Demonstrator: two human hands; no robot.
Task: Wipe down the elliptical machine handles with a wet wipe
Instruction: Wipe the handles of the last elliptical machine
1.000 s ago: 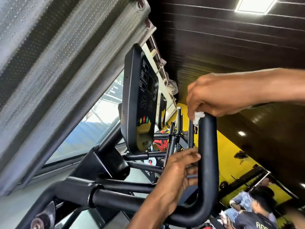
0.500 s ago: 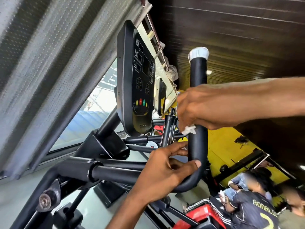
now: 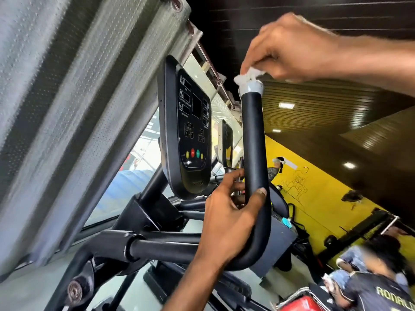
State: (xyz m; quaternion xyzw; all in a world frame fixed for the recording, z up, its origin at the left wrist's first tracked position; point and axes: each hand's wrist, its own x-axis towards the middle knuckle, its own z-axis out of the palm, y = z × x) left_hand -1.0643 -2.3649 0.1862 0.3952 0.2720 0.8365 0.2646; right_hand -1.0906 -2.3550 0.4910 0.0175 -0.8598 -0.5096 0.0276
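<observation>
Wiping of one handle, shown at its top end. The black handle (image 3: 254,153) rises toward 12 o'clock from a bend at 6 o'clock. The console (image 3: 186,131) stands at its 9 o'clock. The right hand (image 3: 289,46) comes in from 2 o'clock, its fingertips pinched together on the crumpled white wipe (image 3: 247,76). It presses the wipe onto the grey end cap (image 3: 251,87) that crowns the handle. The left hand (image 3: 226,218) is clamped round the handle just above the bend. Its thumb (image 3: 260,193) lies across the front of the tube and steadies it.

Step in hand: cleaning the cap, judged to be the upper limit of a stroke along this handle.

Next move, as a judgement: the wipe should be wrapped round the tube again and drawn toward 6 o'clock. The left hand will have to shift, since the part under its grip cannot otherwise be reached. A second handle, not identifiable in this view, would then remain.

Against half a second ago, the right hand has climbed. It was then closed round the middle of the tube with the cap bare above it. The left hand has kept its hold near the bend.
</observation>
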